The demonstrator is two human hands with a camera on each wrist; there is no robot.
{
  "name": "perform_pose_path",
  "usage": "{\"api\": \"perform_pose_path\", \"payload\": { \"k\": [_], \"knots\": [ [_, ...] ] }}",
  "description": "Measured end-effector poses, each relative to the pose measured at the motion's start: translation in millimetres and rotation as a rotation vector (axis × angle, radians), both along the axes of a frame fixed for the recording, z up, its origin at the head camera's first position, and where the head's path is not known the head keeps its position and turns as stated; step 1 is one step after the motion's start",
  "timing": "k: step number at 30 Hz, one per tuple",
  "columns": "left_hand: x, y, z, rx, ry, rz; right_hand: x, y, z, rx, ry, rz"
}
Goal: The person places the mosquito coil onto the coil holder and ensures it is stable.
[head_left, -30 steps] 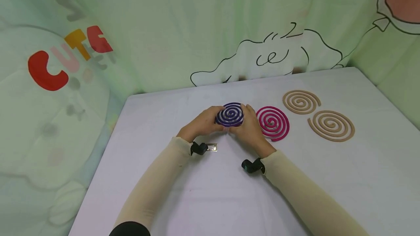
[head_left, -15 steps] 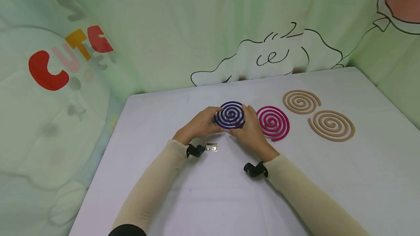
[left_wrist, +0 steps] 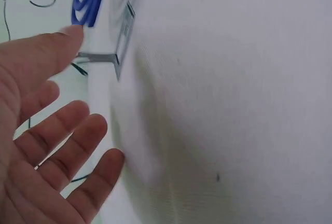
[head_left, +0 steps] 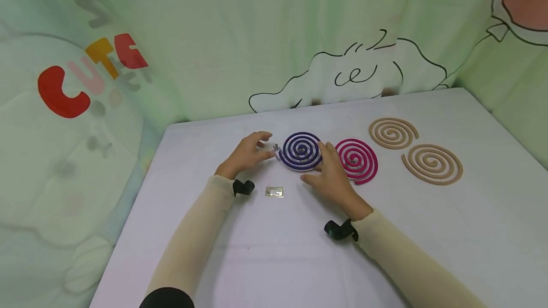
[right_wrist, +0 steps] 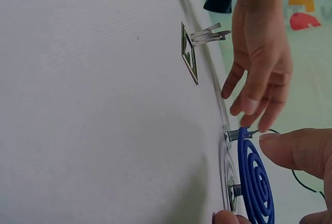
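A dark blue mosquito coil (head_left: pixel 301 151) lies flat, raised a little above the table on small metal stands with upright clips; one clip (head_left: pixel 276 148) shows at its left edge. In the right wrist view the stands (right_wrist: pixel 233 187) show under the blue coil. My left hand (head_left: pixel 245 154) is just left of the coil, fingers spread and slightly bent, holding nothing. My right hand (head_left: pixel 334 177) is at the coil's right edge, thumb spread away and fingers loosely bent; whether a fingertip touches the coil, I cannot tell. The pink coil (head_left: pixel 358 155) is partly behind that hand.
Two tan coils (head_left: pixel 393 133) rest on the right of the white-covered table (head_left: pixel 257 260). A loose rectangular metal stand (head_left: pixel 274 192) with an upright clip is in front of the blue coil. Green printed curtain (head_left: pixel 205 51) backs the table.
Both hands have let go of the blue coil. My left hand has moved off to the left, and my right hand has spread and shifted slightly right and nearer. The coil stays in about the same place.
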State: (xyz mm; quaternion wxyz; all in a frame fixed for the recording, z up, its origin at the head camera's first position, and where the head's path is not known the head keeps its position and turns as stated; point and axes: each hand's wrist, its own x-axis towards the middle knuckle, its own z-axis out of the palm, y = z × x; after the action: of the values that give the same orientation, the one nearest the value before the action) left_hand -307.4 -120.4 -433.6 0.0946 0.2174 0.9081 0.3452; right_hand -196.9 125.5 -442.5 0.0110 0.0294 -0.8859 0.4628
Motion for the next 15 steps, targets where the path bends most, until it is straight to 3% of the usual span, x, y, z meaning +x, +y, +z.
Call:
{"api": "perform_pose_path", "payload": {
  "k": [4, 10, 15],
  "knots": [
    [-11.8, 2.3, -4.5, -0.055, -0.021, -0.02, 5.1, 2.8, 0.3, 0.012, -0.011, 0.009],
    [-26.7, 7.9, -4.6, -0.064, -0.07, -0.066, 9.9, 4.2, 1.6, -0.001, -0.037, 0.026],
    [-31.8, 9.3, 0.2, -0.096, -0.112, -0.116, 14.1, 4.8, 3.8, -0.048, -0.056, 0.05]
  ]
}}
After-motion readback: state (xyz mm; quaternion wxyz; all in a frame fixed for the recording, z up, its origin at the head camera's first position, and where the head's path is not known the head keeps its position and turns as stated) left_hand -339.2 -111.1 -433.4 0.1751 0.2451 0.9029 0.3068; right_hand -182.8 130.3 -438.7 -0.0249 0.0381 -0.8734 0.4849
